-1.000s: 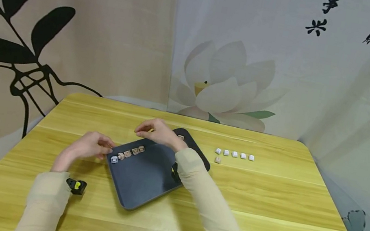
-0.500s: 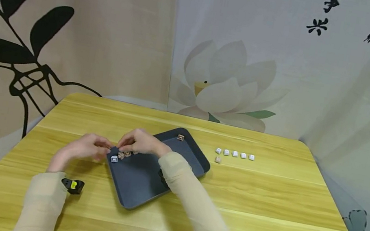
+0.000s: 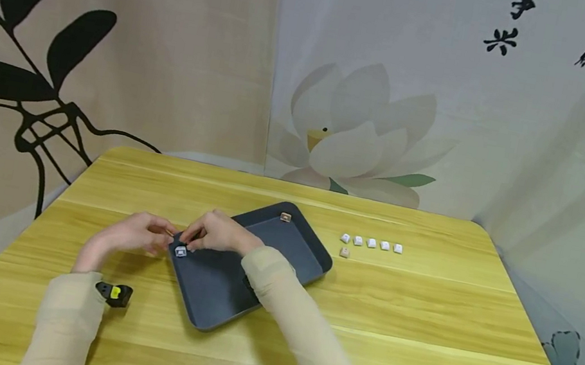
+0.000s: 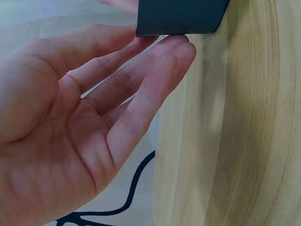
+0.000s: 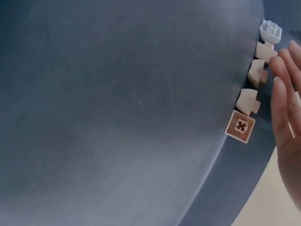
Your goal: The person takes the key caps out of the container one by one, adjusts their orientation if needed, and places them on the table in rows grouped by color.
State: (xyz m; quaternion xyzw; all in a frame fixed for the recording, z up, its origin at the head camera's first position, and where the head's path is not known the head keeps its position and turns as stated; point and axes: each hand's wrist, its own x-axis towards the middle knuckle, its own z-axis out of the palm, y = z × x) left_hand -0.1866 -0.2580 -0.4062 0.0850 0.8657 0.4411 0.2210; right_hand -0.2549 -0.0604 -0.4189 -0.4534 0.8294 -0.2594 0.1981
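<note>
A dark grey tray (image 3: 224, 301) lies at an angle on the table, and my left hand (image 3: 137, 235) holds its left corner. In the left wrist view the thumb and fingers (image 4: 155, 80) of that hand meet the tray's edge. My right hand (image 3: 219, 233) reaches over the tray's left side, its fingertips beside a beige keycap (image 5: 265, 52) in the right wrist view. Those fingers look fairly straight. Along that wall run a white keycap (image 3: 181, 251) and several beige ones, ending with an upturned keycap (image 5: 240, 126); in the head view the right hand hides the beige ones.
Another brown keycap (image 3: 285, 217) lies in the tray's far corner. To the right of the tray, a row of several white keycaps (image 3: 371, 243) stands on the wooden table (image 3: 418, 335), with one beige keycap (image 3: 344, 252) in front. A printed curtain hangs behind.
My right hand has come down and left from above the tray's far edge to the keycap row, covering the beige keycaps. My left hand has barely moved; the tray stays in place.
</note>
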